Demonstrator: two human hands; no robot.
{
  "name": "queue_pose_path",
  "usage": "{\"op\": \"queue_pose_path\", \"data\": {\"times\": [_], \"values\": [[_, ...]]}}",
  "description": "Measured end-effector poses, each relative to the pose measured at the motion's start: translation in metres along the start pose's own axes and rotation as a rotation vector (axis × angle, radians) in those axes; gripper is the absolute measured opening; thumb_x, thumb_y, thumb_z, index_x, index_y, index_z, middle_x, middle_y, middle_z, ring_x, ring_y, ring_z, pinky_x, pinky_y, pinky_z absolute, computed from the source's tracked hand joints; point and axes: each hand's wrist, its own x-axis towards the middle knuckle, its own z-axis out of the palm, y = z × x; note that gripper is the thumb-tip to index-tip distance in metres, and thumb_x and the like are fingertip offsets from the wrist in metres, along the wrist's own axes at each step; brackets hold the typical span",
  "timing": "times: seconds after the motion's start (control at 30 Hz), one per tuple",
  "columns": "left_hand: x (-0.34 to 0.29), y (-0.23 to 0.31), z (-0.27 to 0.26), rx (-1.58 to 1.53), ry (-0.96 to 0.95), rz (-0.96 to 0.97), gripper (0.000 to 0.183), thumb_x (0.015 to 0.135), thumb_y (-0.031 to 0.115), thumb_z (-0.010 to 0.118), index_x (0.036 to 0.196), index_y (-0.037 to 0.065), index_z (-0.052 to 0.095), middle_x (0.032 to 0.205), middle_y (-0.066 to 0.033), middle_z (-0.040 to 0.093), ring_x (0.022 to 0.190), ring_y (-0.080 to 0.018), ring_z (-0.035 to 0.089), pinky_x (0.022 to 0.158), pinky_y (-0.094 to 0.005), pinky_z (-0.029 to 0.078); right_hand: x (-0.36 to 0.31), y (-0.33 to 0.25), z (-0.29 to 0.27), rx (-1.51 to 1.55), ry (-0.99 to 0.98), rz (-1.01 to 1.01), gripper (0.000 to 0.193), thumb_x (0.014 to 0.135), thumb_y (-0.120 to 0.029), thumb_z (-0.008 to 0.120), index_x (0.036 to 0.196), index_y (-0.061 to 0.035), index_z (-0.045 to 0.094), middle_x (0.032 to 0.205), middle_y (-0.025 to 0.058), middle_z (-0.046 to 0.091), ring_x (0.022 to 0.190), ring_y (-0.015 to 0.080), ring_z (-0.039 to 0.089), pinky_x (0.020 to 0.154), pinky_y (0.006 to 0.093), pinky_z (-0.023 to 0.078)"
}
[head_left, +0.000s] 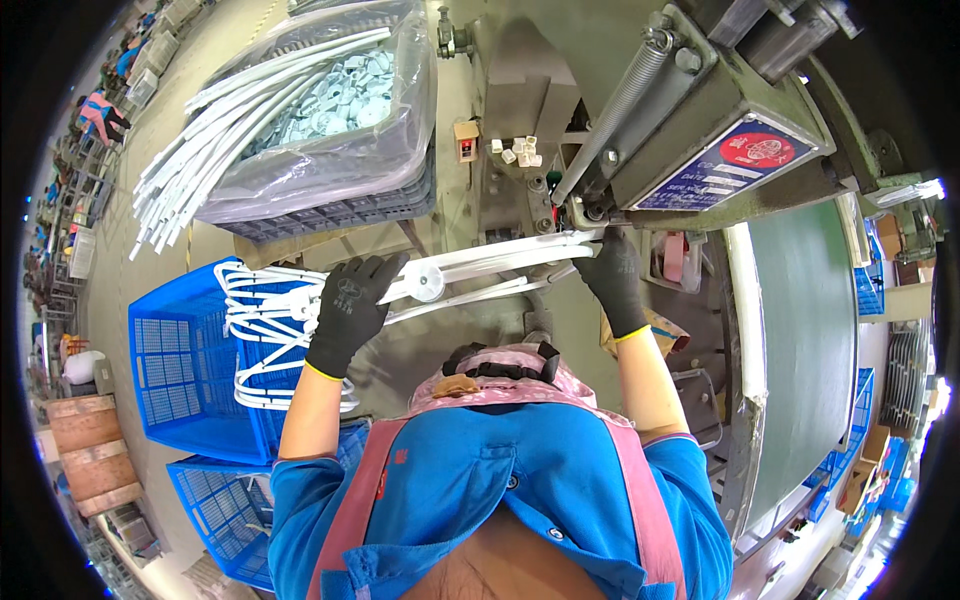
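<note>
Both my hands wear black gloves with yellow cuffs. A white tubular metal frame (500, 257) stretches between them, its right end right beneath the head of a grey-green machine (720, 165). My left hand (350, 308) is closed around the frame's left part, beside a round white disc (427, 281). Over at the right end, my right hand (612, 275) grips the tubes close to the machine; its fingertips are partly hidden. More white bent-tube frames (262, 318) lie left of my left hand, over the rim of a blue plastic basket (185, 362).
A plastic-lined grey crate (320, 205) at the far left holds white tubes (225, 125) and metal discs (345, 95). Small white caps (520, 152) lie near a small box (466, 142). A second blue basket (215, 515) stands nearer. A green conveyor belt (805, 340) runs along the right.
</note>
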Motion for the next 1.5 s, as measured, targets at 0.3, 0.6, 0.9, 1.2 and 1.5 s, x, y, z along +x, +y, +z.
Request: {"op": "queue_pose_path", "data": {"times": [0.3,0.6,0.9,1.2,1.5], "values": [[-0.006,0.004,-0.011,0.047,0.035,-0.025,0.069,0.065,0.010,0.069,0.132,0.013,0.051,0.100,-0.0066,0.058,0.090,-0.0257,0.056,0.080,-0.0404,0.043,0.007,-0.005,-0.017,0.471,0.045,-0.081,0.057,0.070,-0.023,0.077,0.118,-0.0052,0.052,0.099,0.0162,0.066,0.089,0.0335,0.066,0.075,0.0397,0.052],[0.009,0.101,0.032,-0.305,0.068,0.048,0.065,0.069,0.028,0.074,0.126,0.007,0.053,0.094,-0.0146,0.062,0.085,-0.0330,0.058,0.077,-0.0425,0.046,-0.074,-0.077,-0.057,0.269,-0.117,-0.274,0.040,0.072,-0.017,0.077,0.103,-0.0040,0.056,0.087,0.0140,0.067,0.073,0.0304,0.067,0.064,0.0390,0.052],[0.014,0.072,0.065,-1.633,0.659,-0.501,0.020,0.087,0.026,0.056,0.081,0.006,0.054,0.072,-0.0036,0.054,0.061,-0.0154,0.052,0.057,-0.0293,0.046,-0.069,0.155,-0.167,0.277,-0.050,0.101,0.027,0.096,-0.006,0.044,0.118,0.0029,0.057,0.110,0.0109,0.063,0.097,0.0204,0.061,0.088,0.0328,0.050],[0.009,0.054,0.115,-1.813,0.848,-0.317,0.007,0.086,0.011,0.058,0.088,0.007,0.053,0.083,-0.0034,0.054,0.076,-0.0157,0.051,0.071,-0.0313,0.045,-0.103,0.176,-0.123,0.615,-0.404,0.048,0.016,0.078,0.003,0.064,0.094,0.0019,0.067,0.083,0.0097,0.066,0.075,0.0161,0.063,0.069,0.0285,0.050],[0.053,-0.083,-0.004,-0.325,0.552,-0.489,0.020,0.082,0.022,0.067,0.091,0.003,0.063,0.078,-0.0140,0.064,0.070,-0.0251,0.063,0.064,-0.0351,0.047,-0.075,0.115,-0.077,0.187,-0.334,-0.300,0.031,0.069,-0.015,0.070,0.099,-0.0094,0.071,0.087,0.0131,0.069,0.077,0.0301,0.066,0.068,0.0359,0.051]]}}
